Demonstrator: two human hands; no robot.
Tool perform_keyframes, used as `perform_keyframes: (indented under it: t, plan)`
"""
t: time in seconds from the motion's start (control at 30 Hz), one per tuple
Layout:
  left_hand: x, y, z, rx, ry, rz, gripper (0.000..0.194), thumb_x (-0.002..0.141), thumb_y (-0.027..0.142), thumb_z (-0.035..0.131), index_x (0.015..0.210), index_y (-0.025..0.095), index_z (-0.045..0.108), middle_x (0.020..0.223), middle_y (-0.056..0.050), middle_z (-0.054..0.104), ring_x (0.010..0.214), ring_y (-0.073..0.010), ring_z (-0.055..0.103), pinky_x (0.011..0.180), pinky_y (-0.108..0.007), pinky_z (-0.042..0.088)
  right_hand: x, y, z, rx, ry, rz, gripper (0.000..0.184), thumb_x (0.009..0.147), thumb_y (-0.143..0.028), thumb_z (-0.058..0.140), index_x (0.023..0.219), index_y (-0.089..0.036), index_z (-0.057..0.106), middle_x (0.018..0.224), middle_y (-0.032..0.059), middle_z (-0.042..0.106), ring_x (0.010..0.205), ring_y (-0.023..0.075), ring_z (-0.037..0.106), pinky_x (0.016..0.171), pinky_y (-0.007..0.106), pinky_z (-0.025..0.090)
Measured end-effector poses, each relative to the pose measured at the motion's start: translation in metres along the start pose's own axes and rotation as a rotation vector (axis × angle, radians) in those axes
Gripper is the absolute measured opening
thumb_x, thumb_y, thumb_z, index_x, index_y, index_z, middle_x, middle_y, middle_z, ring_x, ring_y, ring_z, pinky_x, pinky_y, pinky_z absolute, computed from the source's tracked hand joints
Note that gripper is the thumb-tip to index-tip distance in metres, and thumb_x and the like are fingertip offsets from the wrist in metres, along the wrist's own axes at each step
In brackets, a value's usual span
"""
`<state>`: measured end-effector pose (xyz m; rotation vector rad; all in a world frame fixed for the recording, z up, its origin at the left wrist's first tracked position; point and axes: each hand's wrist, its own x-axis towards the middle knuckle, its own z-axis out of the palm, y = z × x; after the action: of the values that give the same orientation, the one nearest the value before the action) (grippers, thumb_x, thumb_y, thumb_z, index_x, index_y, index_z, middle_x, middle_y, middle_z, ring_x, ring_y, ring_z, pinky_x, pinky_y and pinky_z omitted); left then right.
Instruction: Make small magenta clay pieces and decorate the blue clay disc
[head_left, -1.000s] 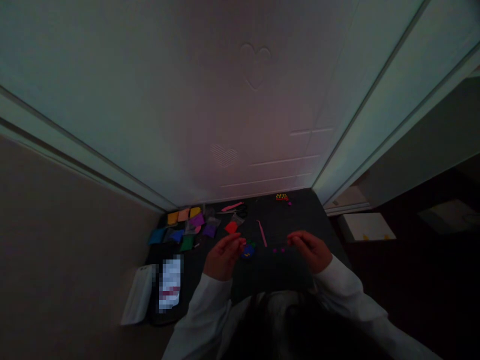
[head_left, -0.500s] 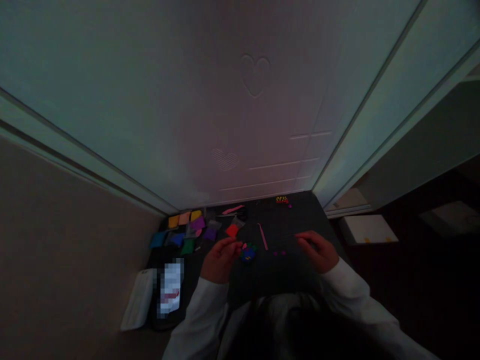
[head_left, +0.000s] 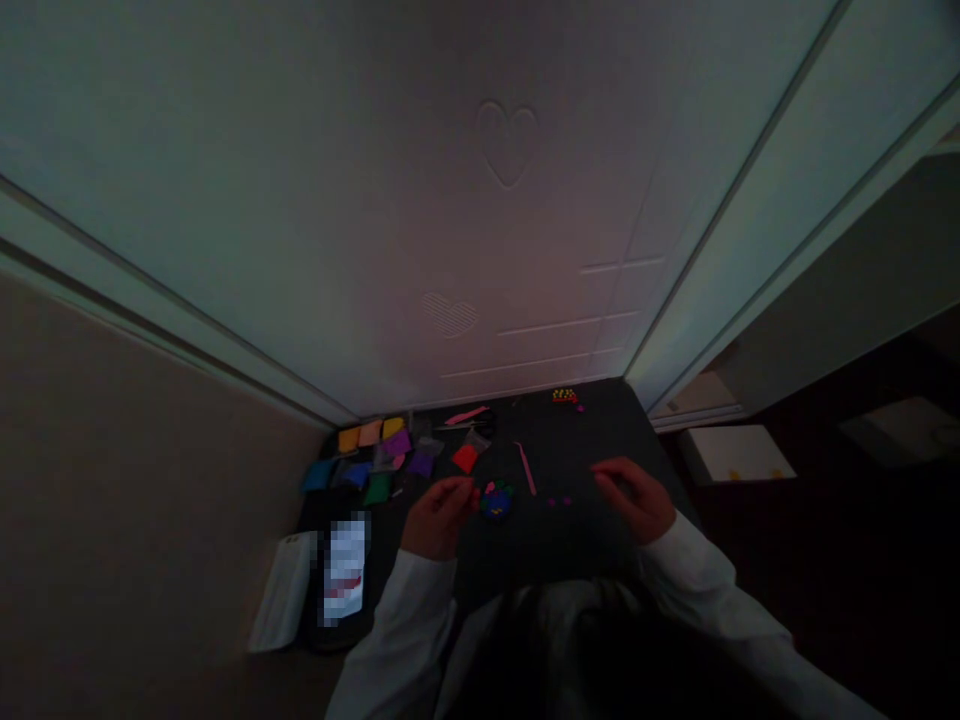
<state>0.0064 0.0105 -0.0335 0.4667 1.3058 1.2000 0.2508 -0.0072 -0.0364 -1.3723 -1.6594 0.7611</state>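
Observation:
On the dark table, my left hand [head_left: 436,520] has thumb and fingers pinched together. Whatever is between them is too small and dark to make out. Just right of those fingertips lies a round blue piece [head_left: 496,503] with green, pink and yellow bits on it. My right hand [head_left: 637,500] hovers farther right with loosely curled fingers, thumb and forefinger a little apart, and nothing visible in it. Two small purple bits [head_left: 559,501] lie between the hands. Pink tweezers [head_left: 527,470] rest beyond the blue piece, pointing away from me.
Several small bags of coloured clay-like material [head_left: 379,488] lie at the left, with a red one [head_left: 465,458] nearer the middle. Scissors [head_left: 469,426] lie behind them. A small red and yellow piece [head_left: 564,396] sits by the wall. A lit phone [head_left: 345,570] is at front left.
My left hand has shifted slightly left of the blue piece, showing more of it. The right hand's thumb and forefinger look slightly farther apart. The view has tilted a little.

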Motion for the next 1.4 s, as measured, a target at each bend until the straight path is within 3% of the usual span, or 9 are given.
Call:
perform_keyframes:
  t: [0.17,0.37,0.63,0.83,1.13,1.4]
  plan:
    - [0.001,-0.004,-0.002,-0.009,-0.019,0.019,0.018,0.048,0.022,0.064,0.059,0.013,0.052,0.046,0.003,0.051,0.044,-0.0049,0.046,0.045,-0.018,0.039,0.0,-0.001,-0.002,0.008,-0.035,0.009,0.016,0.073,-0.026,0.037,0.066,-0.017,0.049,0.064,0.0019,0.05,0.063,0.0116,0.046,0.058,0.025,0.038]
    - [0.003,-0.007,-0.004,-0.04,-0.098,0.049,0.021,0.048,0.023,0.064,0.054,0.014,0.046,0.038,0.008,0.042,0.036,-0.0033,0.039,0.04,-0.019,0.034,-0.004,0.001,0.003,0.009,0.05,0.064,0.009,0.067,-0.027,0.047,0.071,-0.018,0.045,0.065,0.0004,0.048,0.061,0.0109,0.045,0.058,0.025,0.038]
    - [-0.006,0.0,0.006,-0.011,-0.015,-0.009,0.028,0.043,0.023,0.067,0.065,0.012,0.053,0.054,-0.001,0.058,0.05,-0.0093,0.053,0.049,-0.022,0.042,-0.004,0.0,0.002,0.021,-0.01,0.049,0.017,0.072,-0.027,0.04,0.083,-0.018,0.05,0.072,0.0028,0.053,0.068,0.0125,0.048,0.062,0.026,0.039]
    - [-0.009,-0.001,0.009,0.012,-0.08,0.01,0.032,0.05,0.027,0.063,0.077,0.012,0.052,0.061,-0.004,0.061,0.053,-0.0109,0.054,0.054,-0.024,0.042,-0.004,0.001,0.004,0.014,-0.003,0.023,0.015,0.071,-0.027,0.042,0.078,-0.019,0.051,0.069,0.002,0.052,0.065,0.0123,0.048,0.06,0.025,0.04]
    - [-0.007,-0.01,0.015,0.214,-0.158,0.14,0.017,0.051,0.024,0.062,0.059,0.013,0.051,0.043,0.004,0.052,0.04,-0.006,0.046,0.043,-0.018,0.034,-0.003,-0.016,0.005,0.009,-0.012,-0.023,0.007,0.065,-0.024,0.05,0.069,-0.019,0.048,0.063,0.0003,0.05,0.06,0.0111,0.046,0.057,0.025,0.039]
    - [-0.017,-0.003,0.026,0.291,-0.318,0.127,0.018,0.057,0.021,0.058,0.073,0.013,0.053,0.065,-0.002,0.061,0.057,-0.0096,0.054,0.056,-0.022,0.041,0.0,-0.035,-0.002,0.026,-0.053,-0.111,0.016,0.07,-0.02,0.045,0.084,-0.019,0.052,0.074,0.0032,0.054,0.071,0.0126,0.049,0.063,0.027,0.04]
